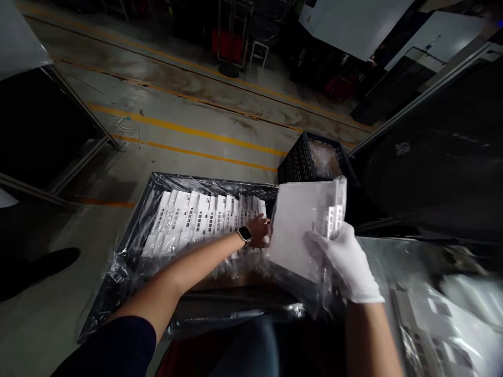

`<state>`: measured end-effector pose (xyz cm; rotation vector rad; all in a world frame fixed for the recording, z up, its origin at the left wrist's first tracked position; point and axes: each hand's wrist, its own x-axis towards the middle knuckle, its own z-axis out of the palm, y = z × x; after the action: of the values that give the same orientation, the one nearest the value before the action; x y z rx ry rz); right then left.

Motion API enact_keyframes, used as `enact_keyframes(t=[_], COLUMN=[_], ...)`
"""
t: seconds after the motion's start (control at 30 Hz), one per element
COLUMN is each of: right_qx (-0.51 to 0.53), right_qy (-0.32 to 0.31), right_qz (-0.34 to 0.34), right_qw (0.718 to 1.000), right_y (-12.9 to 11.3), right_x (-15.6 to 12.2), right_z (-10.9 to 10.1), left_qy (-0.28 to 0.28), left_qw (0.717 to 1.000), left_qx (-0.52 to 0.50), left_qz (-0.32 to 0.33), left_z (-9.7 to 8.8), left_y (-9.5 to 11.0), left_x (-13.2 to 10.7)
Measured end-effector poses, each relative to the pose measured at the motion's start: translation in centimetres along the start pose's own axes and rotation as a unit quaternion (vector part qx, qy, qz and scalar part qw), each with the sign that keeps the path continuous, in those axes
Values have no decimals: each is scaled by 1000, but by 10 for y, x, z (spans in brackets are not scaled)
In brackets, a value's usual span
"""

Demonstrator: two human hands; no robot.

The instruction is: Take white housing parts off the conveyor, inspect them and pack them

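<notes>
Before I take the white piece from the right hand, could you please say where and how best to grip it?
Probably pinch the white piece by its upper edge, coming from above in this view: neither hand covers that edge of the flat face, while the gloved right hand holds the lower right and the left hand is near the left edge.
</notes>
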<state>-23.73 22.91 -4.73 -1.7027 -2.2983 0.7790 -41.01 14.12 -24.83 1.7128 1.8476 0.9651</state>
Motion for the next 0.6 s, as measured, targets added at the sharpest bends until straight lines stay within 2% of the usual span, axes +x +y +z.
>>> enact_keyframes(t=[0.07, 0.2, 0.37, 0.47, 0.6], right_qx=[-123, -214, -217, -213, -207], right_qy=[35, 6, 6, 17, 2], right_qz=[-12, -70, -84, -106, -100], right_qw=[992, 974, 973, 971, 973], right_y=[-12, -23, -19, -21, -21], right_x=[4, 10, 27, 41, 52], right_z=[7, 48, 96, 111, 129], left_qy=[-52, -90, -92, -78, -66], left_qw=[996, 984, 973, 970, 969], left_qx=[60, 143, 201, 217, 224], left_qz=[32, 55, 66, 71, 79], left_z=[15, 29, 31, 29, 26], left_y=[-18, -35, -40, -38, -33], left_x=[16, 19, 19, 20, 16])
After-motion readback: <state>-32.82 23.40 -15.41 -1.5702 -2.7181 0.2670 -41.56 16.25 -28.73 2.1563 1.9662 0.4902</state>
